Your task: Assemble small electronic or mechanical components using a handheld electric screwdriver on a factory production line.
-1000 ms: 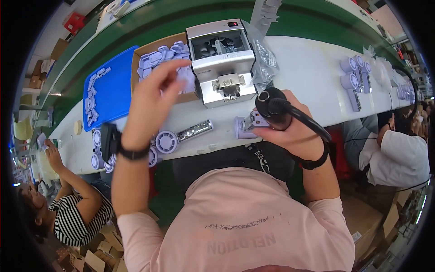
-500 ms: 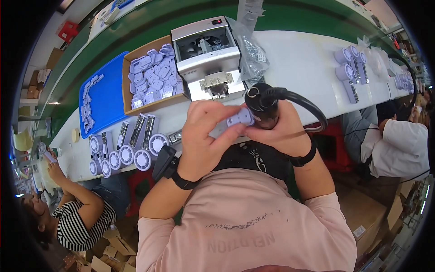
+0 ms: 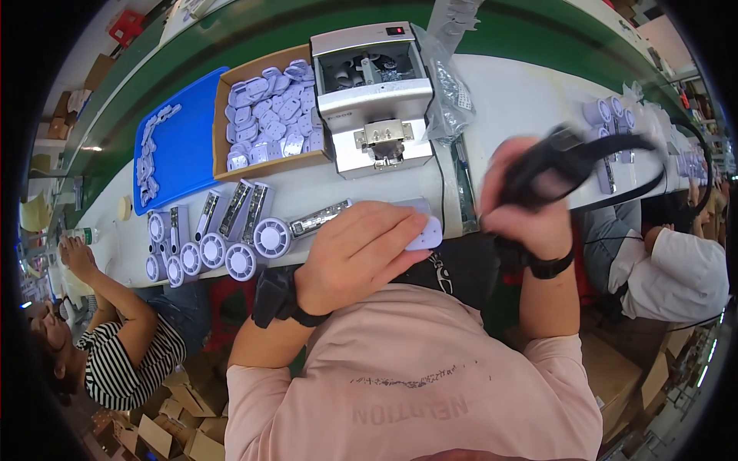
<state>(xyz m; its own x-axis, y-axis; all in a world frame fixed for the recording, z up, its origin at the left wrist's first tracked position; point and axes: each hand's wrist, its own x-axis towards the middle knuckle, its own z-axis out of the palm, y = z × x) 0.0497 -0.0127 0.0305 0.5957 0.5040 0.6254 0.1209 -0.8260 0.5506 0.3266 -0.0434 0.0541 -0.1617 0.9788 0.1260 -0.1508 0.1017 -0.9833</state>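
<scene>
My left hand (image 3: 361, 247) pinches a small lavender plastic cover (image 3: 427, 233) by the table's near edge. Behind those fingers another lavender piece (image 3: 417, 205) partly shows; I cannot tell whether it is joined to the cover. Farther right, my right hand (image 3: 538, 224) is wrapped round a black electric screwdriver (image 3: 538, 170), smeared by motion, with a black cable (image 3: 626, 144) running from it. Left of my left hand lies a lavender handheld fan (image 3: 271, 238), its handle open over a circuit board.
A silver screw feeder (image 3: 377, 104) stands ahead, with a clear plastic bag (image 3: 450, 92) at its side. Left of it are a cardboard box (image 3: 217, 142) of lavender covers and a blue tray (image 3: 181, 157). Several open fans (image 3: 213, 252) line the table's left. People sit on both sides.
My right hand has swung right with the screwdriver, away from the lavender cover. My left hand has come nearer the table's edge, still gripping the cover.
</scene>
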